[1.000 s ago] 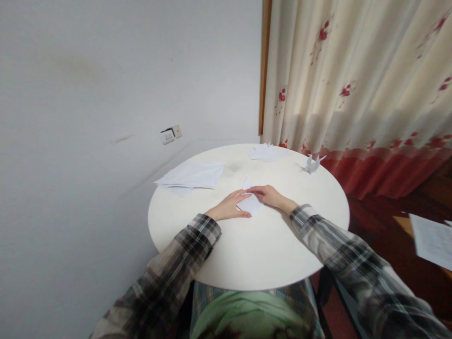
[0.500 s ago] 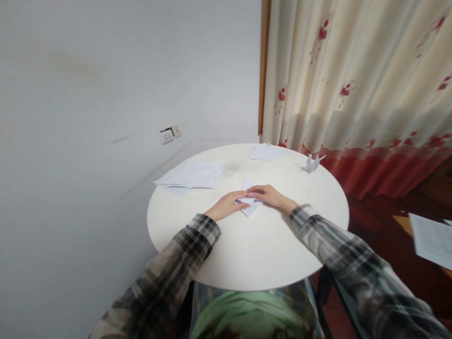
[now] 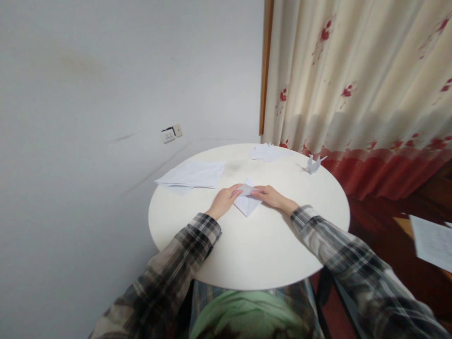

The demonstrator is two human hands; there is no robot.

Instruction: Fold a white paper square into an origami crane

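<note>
A small white folded paper (image 3: 247, 204) lies on the round white table (image 3: 261, 254), one pointed corner toward me. Its upper part is a flap between my hands. On its left edge, the thumb and fingers of my left hand (image 3: 226, 198) are closed. My right hand (image 3: 271, 196) pinches the opposite edge in the same way. Parts of the paper's sides are hidden under the fingers.
A stack of white sheets (image 3: 194, 174) lies at the table's left. More white paper (image 3: 266, 152) is at the far edge. A folded paper crane (image 3: 314, 164) stands at the far right, near the patterned curtain (image 3: 353, 94).
My hands have moved apart from the middle of the folded paper to its two sides. More of its front now shows. The view has shifted slightly.
</note>
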